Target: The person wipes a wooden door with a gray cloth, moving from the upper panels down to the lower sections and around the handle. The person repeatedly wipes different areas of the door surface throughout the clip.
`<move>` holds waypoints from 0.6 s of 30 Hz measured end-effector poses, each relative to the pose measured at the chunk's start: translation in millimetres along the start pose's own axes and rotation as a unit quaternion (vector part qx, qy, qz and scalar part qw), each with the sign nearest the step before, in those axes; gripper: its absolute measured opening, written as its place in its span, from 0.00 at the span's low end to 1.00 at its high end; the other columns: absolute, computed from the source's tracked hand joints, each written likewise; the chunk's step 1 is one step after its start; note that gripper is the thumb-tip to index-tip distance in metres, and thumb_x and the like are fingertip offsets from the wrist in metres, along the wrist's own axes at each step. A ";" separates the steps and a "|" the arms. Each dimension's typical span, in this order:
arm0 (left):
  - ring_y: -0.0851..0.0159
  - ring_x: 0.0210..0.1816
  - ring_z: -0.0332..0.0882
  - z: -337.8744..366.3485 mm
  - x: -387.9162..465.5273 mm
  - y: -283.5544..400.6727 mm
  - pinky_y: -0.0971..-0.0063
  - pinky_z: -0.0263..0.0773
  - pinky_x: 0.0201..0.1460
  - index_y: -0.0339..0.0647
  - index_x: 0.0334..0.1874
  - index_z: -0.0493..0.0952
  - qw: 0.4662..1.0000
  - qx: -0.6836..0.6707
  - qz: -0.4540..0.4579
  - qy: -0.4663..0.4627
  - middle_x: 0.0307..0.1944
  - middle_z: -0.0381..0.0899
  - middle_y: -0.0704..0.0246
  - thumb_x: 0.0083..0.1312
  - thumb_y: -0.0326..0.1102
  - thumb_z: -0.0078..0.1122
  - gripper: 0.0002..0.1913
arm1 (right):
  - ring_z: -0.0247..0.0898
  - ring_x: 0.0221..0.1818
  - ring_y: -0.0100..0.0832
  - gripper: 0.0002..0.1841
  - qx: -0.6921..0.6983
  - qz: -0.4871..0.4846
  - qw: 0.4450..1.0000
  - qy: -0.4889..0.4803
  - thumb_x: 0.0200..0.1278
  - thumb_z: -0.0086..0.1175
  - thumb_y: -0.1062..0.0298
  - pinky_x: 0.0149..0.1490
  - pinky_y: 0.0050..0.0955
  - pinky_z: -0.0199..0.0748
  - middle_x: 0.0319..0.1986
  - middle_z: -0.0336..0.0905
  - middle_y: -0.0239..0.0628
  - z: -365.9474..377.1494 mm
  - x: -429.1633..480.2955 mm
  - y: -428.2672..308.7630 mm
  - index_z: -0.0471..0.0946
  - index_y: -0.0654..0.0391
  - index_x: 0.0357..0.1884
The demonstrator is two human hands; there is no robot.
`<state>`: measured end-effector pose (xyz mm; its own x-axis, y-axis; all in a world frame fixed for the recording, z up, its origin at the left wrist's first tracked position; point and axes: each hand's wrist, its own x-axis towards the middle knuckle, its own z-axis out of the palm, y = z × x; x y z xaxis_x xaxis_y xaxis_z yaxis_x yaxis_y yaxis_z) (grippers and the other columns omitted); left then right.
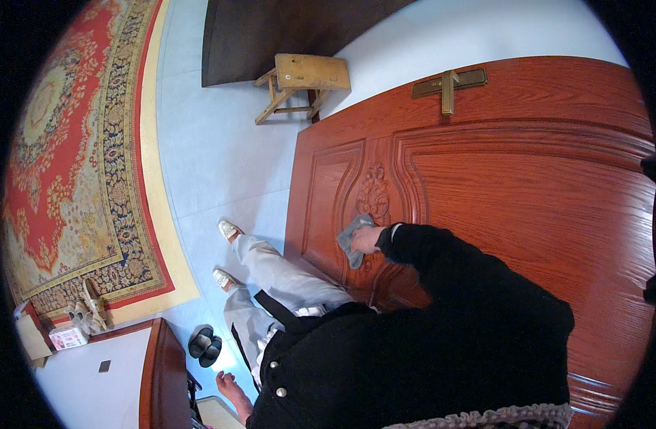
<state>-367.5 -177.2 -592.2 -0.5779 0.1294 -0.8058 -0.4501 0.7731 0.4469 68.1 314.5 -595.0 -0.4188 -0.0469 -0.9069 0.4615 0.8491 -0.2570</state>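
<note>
My right hand (366, 239) holds a grey cloth (353, 260) against the lower part of a red-brown wood-grain door (499, 182). Just beside the cloth is a carved floral ornament (373, 193) between the raised panels. Over the door's upper and middle area passes my black right sleeve. My left hand (230, 387) hangs low and holds nothing, its fingers slightly bent and apart. It is nearest a pair of dark slippers (204, 346) on the floor and a cabinet with a red-brown side (167, 370).
A wooden stool (312, 72) stands by the white wall near the door's edge. The door bears a bronze-coloured lever handle (448, 91). Across the pale tiled floor (226, 161) lies a red patterned carpet (70, 187). Several shoes (86, 313) and a small box (69, 338) are by the cabinet.
</note>
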 end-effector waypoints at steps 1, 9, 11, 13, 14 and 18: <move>0.70 0.33 0.68 3.3 -1.9 -4.5 0.77 0.62 0.35 0.39 0.49 0.69 1.000 -0.012 -0.009 -0.004 0.32 0.73 0.69 0.59 0.31 0.48 0.15 | 0.75 0.41 0.45 0.08 0.001 -0.015 1.000 -0.008 0.52 0.50 0.68 0.44 0.44 0.73 0.34 0.80 0.43 -0.9 -3.0 3.3 0.81 0.54 0.30; 0.70 0.32 0.67 3.8 10.7 -21.6 0.75 0.61 0.33 0.39 0.47 0.70 0.999 -0.024 -0.021 0.007 0.32 0.73 0.69 0.57 0.31 0.50 0.15 | 0.67 0.52 0.43 0.11 -0.183 0.331 0.907 0.186 0.56 0.47 0.66 0.52 0.47 0.64 0.44 0.77 0.36 -152.2 -120.2 161.0 0.81 0.50 0.38; 0.69 0.32 0.67 -1.0 19.3 -24.4 0.74 0.62 0.34 0.39 0.47 0.70 1.000 -0.023 0.012 -0.002 0.32 0.73 0.69 0.58 0.33 0.50 0.15 | 0.57 0.64 0.46 0.15 -0.133 0.362 0.909 0.157 0.60 0.44 0.67 0.59 0.51 0.56 0.54 0.71 0.34 -163.7 -137.5 162.2 0.80 0.45 0.46; 0.70 0.33 0.67 -7.0 26.9 -29.0 0.74 0.62 0.35 0.38 0.48 0.70 0.999 -0.030 0.020 -0.016 0.34 0.73 0.69 0.58 0.34 0.50 0.16 | 0.55 0.65 0.48 0.15 -0.179 0.367 0.905 0.121 0.61 0.43 0.67 0.59 0.52 0.55 0.55 0.70 0.34 -154.3 -140.7 141.5 0.79 0.46 0.45; 0.70 0.34 0.67 -9.7 31.8 -31.6 0.74 0.62 0.36 0.38 0.48 0.70 0.998 -0.041 0.028 -0.028 0.35 0.73 0.69 0.58 0.34 0.50 0.16 | 0.59 0.60 0.46 0.14 -0.189 0.363 0.900 0.149 0.60 0.43 0.66 0.57 0.50 0.57 0.51 0.72 0.34 -144.9 -139.9 126.6 0.80 0.48 0.43; 0.71 0.33 0.67 -25.3 49.6 -51.1 0.75 0.63 0.36 0.38 0.47 0.70 0.996 -0.070 0.038 -0.031 0.35 0.72 0.71 0.59 0.31 0.50 0.14 | 0.68 0.50 0.42 0.13 -0.191 0.342 0.896 0.211 0.59 0.43 0.66 0.52 0.47 0.64 0.42 0.77 0.36 -101.7 -137.1 64.6 0.81 0.53 0.37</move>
<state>-390.4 -226.0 -645.2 -0.5718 0.2256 -0.7887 -0.4997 0.6667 0.5530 75.8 429.3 -453.3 -0.4358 0.6870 -0.5815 0.4548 0.7256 0.5164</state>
